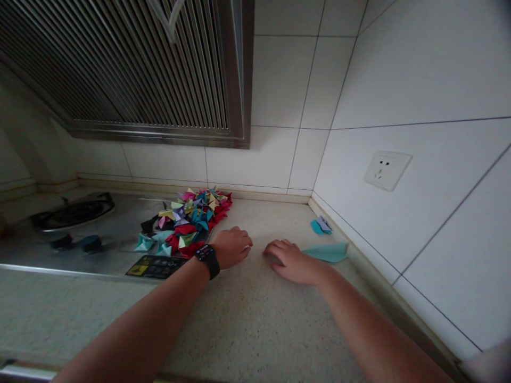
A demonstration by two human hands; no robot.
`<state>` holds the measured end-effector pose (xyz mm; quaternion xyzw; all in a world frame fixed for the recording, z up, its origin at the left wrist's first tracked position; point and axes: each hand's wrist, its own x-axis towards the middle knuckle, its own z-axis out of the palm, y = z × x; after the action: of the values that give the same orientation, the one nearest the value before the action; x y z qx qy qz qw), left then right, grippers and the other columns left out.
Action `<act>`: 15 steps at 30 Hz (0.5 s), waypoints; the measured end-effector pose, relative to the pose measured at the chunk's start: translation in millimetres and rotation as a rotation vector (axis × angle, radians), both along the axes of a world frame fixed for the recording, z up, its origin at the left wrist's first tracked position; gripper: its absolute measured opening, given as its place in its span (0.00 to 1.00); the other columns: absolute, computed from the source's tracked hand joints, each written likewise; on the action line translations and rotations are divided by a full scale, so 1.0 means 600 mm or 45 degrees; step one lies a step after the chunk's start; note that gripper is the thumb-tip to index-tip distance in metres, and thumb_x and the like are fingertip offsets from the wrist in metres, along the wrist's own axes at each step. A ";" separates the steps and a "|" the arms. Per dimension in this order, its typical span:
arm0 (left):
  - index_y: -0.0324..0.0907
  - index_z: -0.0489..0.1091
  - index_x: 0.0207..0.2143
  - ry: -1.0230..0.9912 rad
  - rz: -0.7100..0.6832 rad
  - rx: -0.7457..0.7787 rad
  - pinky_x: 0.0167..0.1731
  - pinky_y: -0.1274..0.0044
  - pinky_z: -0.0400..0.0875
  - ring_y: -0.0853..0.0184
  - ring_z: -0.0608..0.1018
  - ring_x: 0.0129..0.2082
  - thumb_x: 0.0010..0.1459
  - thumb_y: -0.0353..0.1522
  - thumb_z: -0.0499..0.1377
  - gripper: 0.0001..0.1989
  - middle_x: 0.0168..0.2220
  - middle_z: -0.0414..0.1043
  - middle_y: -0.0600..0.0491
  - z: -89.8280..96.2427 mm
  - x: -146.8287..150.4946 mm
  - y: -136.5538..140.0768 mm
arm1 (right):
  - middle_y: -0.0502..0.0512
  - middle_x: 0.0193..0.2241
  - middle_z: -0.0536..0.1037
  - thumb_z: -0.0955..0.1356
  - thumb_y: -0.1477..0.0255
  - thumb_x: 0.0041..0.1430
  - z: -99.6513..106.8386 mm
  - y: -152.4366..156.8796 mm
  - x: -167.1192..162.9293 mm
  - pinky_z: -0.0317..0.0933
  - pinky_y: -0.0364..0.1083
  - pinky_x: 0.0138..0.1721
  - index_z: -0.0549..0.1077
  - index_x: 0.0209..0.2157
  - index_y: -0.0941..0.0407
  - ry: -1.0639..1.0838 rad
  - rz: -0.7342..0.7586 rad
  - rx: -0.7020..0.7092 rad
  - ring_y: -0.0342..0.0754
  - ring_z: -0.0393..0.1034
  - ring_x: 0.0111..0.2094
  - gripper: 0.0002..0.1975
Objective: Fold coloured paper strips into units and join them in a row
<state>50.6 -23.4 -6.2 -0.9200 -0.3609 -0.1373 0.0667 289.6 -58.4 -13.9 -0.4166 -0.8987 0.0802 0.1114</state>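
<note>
My left hand [231,247], with a black watch on its wrist, rests low over the counter beside a heap of folded paper pieces [195,215] in red, blue, yellow, purple and teal. Its fingers are curled together; a small pale bit shows at the fingertips, too small to name. Across a short gap, my right hand [291,260] lies palm down on the counter, fingers bent and thumb apart, with nothing visible in it. Behind its wrist is a light teal strip of paper [329,252]. Farther back lie small blue and lilac folded papers [320,225].
A gas stove [131,213] with a burner and two knobs is on the left, partly under the paper heap. The range hood [159,133] hangs above. Tiled walls meet at the back right corner, with a socket [387,170] on the right wall.
</note>
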 end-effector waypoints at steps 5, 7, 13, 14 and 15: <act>0.43 0.68 0.49 -0.003 0.487 0.107 0.48 0.67 0.63 0.57 0.68 0.49 0.58 0.37 0.53 0.17 0.46 0.70 0.45 -0.002 -0.051 0.051 | 0.56 0.49 0.70 0.66 0.72 0.57 -0.004 0.012 0.015 0.51 0.52 0.53 0.68 0.50 0.51 0.048 0.041 -0.019 0.52 0.59 0.52 0.18; 0.44 0.65 0.54 0.053 0.625 0.091 0.48 0.64 0.63 0.54 0.66 0.51 0.56 0.37 0.54 0.22 0.50 0.67 0.44 -0.010 -0.067 0.070 | 0.56 0.49 0.70 0.66 0.72 0.58 -0.007 0.013 0.016 0.51 0.52 0.53 0.68 0.50 0.51 0.048 0.043 -0.020 0.52 0.59 0.52 0.17; 0.47 0.65 0.54 0.137 0.735 0.086 0.52 0.61 0.56 0.51 0.59 0.58 0.57 0.42 0.52 0.23 0.61 0.57 0.45 -0.030 -0.080 0.095 | 0.56 0.49 0.70 0.66 0.72 0.57 -0.007 0.011 0.014 0.52 0.51 0.53 0.69 0.50 0.51 0.038 0.040 -0.019 0.52 0.59 0.52 0.18; 0.48 0.65 0.54 0.146 0.743 0.080 0.52 0.61 0.55 0.51 0.58 0.59 0.57 0.42 0.52 0.23 0.61 0.56 0.46 -0.032 -0.079 0.096 | 0.56 0.50 0.70 0.66 0.72 0.57 -0.006 0.010 0.014 0.52 0.51 0.53 0.69 0.50 0.51 0.035 0.039 -0.020 0.52 0.59 0.52 0.18; 0.48 0.65 0.54 0.151 0.747 0.072 0.52 0.61 0.55 0.51 0.58 0.58 0.58 0.43 0.51 0.23 0.61 0.56 0.47 -0.033 -0.078 0.096 | 0.56 0.50 0.70 0.66 0.73 0.57 -0.004 0.009 0.014 0.52 0.51 0.53 0.69 0.50 0.51 0.031 0.033 -0.022 0.52 0.59 0.52 0.18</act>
<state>3.7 34.5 -25.7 -0.7807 -0.6028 -0.0684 0.1500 297.8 -52.9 -16.4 -0.4048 -0.9019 0.0946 0.1176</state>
